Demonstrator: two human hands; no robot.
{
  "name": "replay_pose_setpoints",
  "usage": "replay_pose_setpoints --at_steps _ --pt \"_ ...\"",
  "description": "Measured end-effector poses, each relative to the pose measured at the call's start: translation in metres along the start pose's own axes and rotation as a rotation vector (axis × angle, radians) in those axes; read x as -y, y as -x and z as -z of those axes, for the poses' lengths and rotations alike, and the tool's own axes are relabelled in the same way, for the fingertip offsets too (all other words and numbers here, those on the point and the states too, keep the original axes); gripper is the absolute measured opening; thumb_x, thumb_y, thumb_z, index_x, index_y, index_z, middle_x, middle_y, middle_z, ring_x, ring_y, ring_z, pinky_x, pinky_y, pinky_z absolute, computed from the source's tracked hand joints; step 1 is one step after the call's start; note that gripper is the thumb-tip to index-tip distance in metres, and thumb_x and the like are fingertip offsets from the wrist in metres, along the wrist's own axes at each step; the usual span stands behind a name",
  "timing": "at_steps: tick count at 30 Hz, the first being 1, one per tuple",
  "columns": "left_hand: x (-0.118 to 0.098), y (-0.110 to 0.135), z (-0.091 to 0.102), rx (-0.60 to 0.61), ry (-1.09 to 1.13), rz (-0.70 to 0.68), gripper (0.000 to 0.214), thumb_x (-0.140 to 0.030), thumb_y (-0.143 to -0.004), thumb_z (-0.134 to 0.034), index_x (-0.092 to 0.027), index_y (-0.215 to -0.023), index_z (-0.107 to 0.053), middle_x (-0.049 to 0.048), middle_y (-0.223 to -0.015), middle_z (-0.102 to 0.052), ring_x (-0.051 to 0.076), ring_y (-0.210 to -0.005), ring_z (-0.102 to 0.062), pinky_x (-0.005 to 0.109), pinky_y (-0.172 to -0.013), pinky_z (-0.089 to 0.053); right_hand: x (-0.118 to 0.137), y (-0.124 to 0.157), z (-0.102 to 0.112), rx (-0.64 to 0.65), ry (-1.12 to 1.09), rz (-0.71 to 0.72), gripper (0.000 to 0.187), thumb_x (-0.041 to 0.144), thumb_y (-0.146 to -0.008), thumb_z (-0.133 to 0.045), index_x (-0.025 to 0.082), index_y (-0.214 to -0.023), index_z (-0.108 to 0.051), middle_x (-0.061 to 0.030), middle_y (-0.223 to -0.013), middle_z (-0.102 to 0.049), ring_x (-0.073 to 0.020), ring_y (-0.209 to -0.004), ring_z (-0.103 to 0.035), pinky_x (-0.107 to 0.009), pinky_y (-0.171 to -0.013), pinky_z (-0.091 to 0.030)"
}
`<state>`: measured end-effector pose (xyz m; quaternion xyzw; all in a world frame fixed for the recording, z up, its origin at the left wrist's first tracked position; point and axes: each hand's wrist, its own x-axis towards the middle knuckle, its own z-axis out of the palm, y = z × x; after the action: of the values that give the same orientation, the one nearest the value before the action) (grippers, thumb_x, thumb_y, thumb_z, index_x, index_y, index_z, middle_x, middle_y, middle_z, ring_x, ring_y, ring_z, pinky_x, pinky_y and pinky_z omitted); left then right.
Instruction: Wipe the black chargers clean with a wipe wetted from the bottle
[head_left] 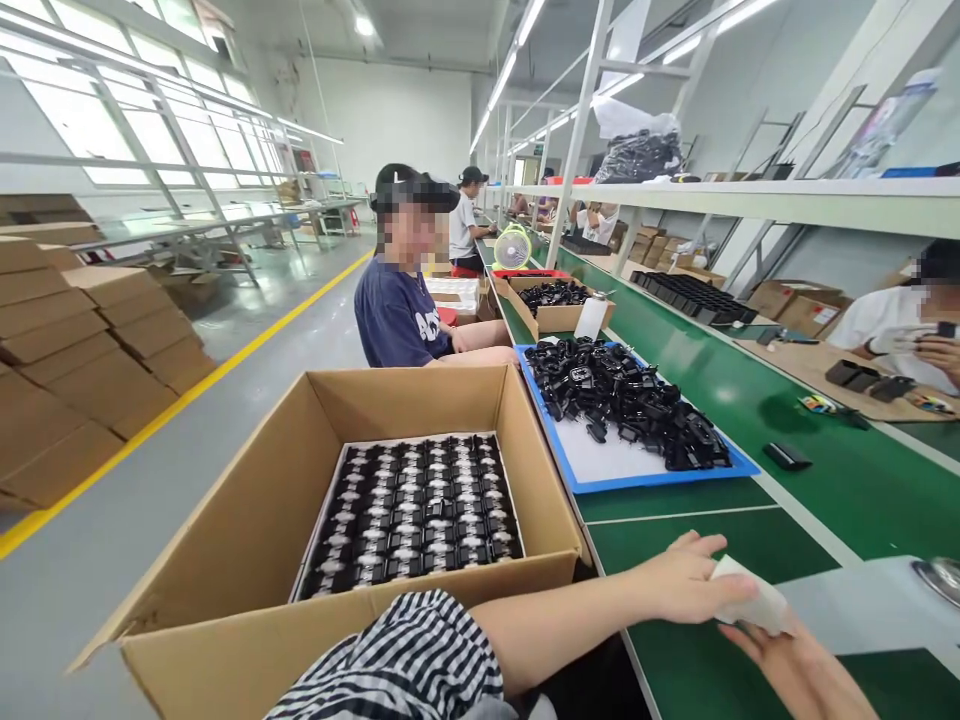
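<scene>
My left hand [686,582] reaches out from a striped sleeve over the green bench top [675,540], its fingers pinched on a small white piece [754,600], paper or cloth. My right hand [787,660] comes in from the lower right, fingers under the same white piece and gripping its lower edge. Both hands meet just left of a white sheet [862,605] lying on the bench. To my left stands an open cardboard box [247,540] with a tray of black parts [412,510] set in rows.
A blue tray [660,478] piled with loose black parts lies farther along the bench. A small black part [787,456] rests on the green belt [825,440]. A seated person in a navy shirt [397,315] works beyond the box. Flat cardboard stacks [82,340] line the left aisle.
</scene>
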<state>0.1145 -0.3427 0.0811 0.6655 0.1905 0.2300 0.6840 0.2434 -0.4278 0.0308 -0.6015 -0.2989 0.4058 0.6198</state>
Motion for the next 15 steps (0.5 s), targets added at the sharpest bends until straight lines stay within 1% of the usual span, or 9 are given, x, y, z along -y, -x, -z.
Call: replay_pose_setpoints --at_steps 1,2,4,7,9,11,13,15 --pt "0.0 0.001 0.001 0.016 -0.069 0.021 0.023 -0.022 -0.073 -0.038 -0.016 -0.064 -0.059 0.0023 -0.116 -0.042 0.017 -0.117 -0.022 0.028 -0.097 -0.011 -0.001 0.002 -0.006 0.015 -0.041 -0.032 0.038 0.048 -0.052 -0.06 0.024 -0.08 -0.056 -0.0082 -0.093 -0.055 -0.0303 -0.092 -0.046 -0.044 -0.076 -0.042" --pt "0.0 0.001 0.002 0.019 -0.093 0.066 0.024 -0.025 -0.073 -0.037 -0.016 -0.073 -0.06 0.0023 -0.119 -0.039 0.018 -0.116 -0.024 0.028 -0.097 -0.014 -0.002 0.003 -0.01 0.022 -0.056 -0.075 0.037 0.045 -0.049 -0.063 0.022 -0.078 -0.056 -0.0071 -0.09 -0.056 -0.0297 -0.09 -0.048 -0.043 -0.075 -0.043" --pt "0.002 0.002 0.004 0.006 -0.086 0.156 0.029 -0.03 -0.074 -0.037 -0.015 -0.089 -0.057 0.0023 -0.121 -0.037 0.019 -0.111 -0.03 0.027 -0.094 -0.021 -0.007 0.0 -0.009 0.006 -0.052 -0.154 0.035 0.038 -0.045 -0.068 0.019 -0.072 -0.057 -0.006 -0.084 -0.058 -0.029 -0.086 -0.05 -0.041 -0.073 -0.045" --pt "0.008 0.003 0.003 -0.033 -0.03 0.225 0.036 -0.034 -0.073 -0.038 -0.016 -0.102 -0.051 0.0026 -0.113 -0.045 0.019 -0.1 -0.042 0.027 -0.087 -0.03 -0.021 -0.013 0.001 -0.019 -0.086 -0.19 0.036 0.036 -0.039 -0.071 0.019 -0.068 -0.059 -0.0051 -0.082 -0.059 -0.0293 -0.084 -0.05 -0.04 -0.068 -0.048" --pt "0.011 0.003 0.001 -0.054 -0.018 0.242 0.037 -0.035 -0.073 -0.039 -0.017 -0.103 -0.05 0.0027 -0.107 -0.049 0.018 -0.094 -0.045 0.028 -0.084 -0.033 -0.029 -0.019 0.004 -0.025 -0.12 -0.174 0.039 0.038 -0.038 -0.071 0.02 -0.071 -0.059 -0.0052 -0.086 -0.058 -0.0293 -0.087 -0.049 -0.039 -0.067 -0.048" --pt "0.013 0.003 -0.001 -0.061 -0.029 0.24 0.036 -0.035 -0.072 -0.039 -0.017 -0.1 -0.052 0.0029 -0.103 -0.052 0.018 -0.092 -0.045 0.028 -0.083 -0.033 -0.032 -0.02 0.003 -0.006 -0.138 -0.187 0.043 0.039 -0.038 -0.072 0.02 -0.075 -0.06 -0.0059 -0.088 -0.058 -0.0295 -0.088 -0.049 -0.04 -0.068 -0.048" --pt "0.016 0.002 -0.002 -0.059 -0.033 0.226 0.035 -0.035 -0.072 -0.038 -0.017 -0.097 -0.055 0.003 -0.101 -0.053 0.018 -0.092 -0.045 0.027 -0.082 -0.034 -0.029 -0.016 -0.003 0.021 -0.137 -0.208 0.044 0.039 -0.038 -0.072 0.019 -0.076 -0.06 -0.0067 -0.088 -0.058 -0.0298 -0.088 -0.049 -0.041 -0.069 -0.047" --pt "0.019 0.001 -0.003 -0.057 -0.026 0.217 0.034 -0.036 -0.071 -0.039 -0.018 -0.093 -0.057 0.0031 -0.1 -0.053 0.018 -0.091 -0.046 0.027 -0.081 -0.034 -0.021 -0.009 -0.009 0.039 -0.131 -0.207 0.04 0.038 -0.04 -0.072 0.019 -0.074 -0.06 -0.0064 -0.088 -0.058 -0.0293 -0.089 -0.048 -0.04 -0.071 -0.046"
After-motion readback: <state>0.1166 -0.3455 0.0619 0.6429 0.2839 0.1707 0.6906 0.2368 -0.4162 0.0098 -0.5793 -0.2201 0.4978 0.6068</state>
